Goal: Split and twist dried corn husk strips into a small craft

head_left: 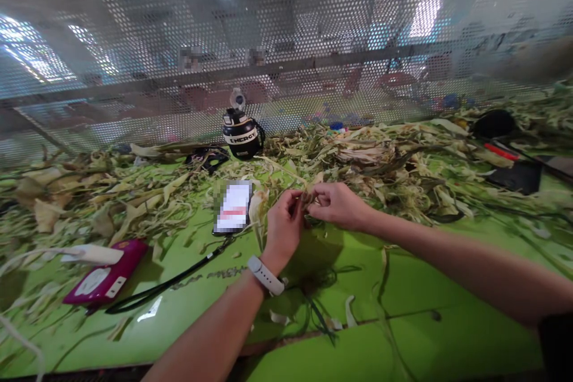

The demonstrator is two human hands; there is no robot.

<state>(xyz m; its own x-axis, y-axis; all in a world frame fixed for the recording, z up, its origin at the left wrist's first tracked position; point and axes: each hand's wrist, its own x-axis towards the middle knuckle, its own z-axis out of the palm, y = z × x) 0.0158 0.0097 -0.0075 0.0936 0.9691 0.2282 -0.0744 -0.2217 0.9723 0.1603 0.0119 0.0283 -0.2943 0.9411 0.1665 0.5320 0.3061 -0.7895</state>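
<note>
My left hand (pixel 284 224), with a pale watch band on the wrist, is closed near the middle of the view. Its fingertips meet those of my right hand (pixel 333 204), which is pinched from the right. Between them is a small bunch of husk strips (pixel 305 198), partly hidden by the fingers. A long pale strip reaches up and left from it. Just left of my left hand lies a pale husk piece (pixel 257 209), beside a phone (pixel 234 208) with a lit screen.
Heaps of dry husk leaves (pixel 367 155) cover the back of the green table (pixel 179 316). A black bottle (pixel 242 136) stands before a perforated metal screen (pixel 286 24). At left lie a magenta power bank (pixel 105 274), a white cable and a black strap (pixel 170 282). A black pouch (pixel 514 176) is at right.
</note>
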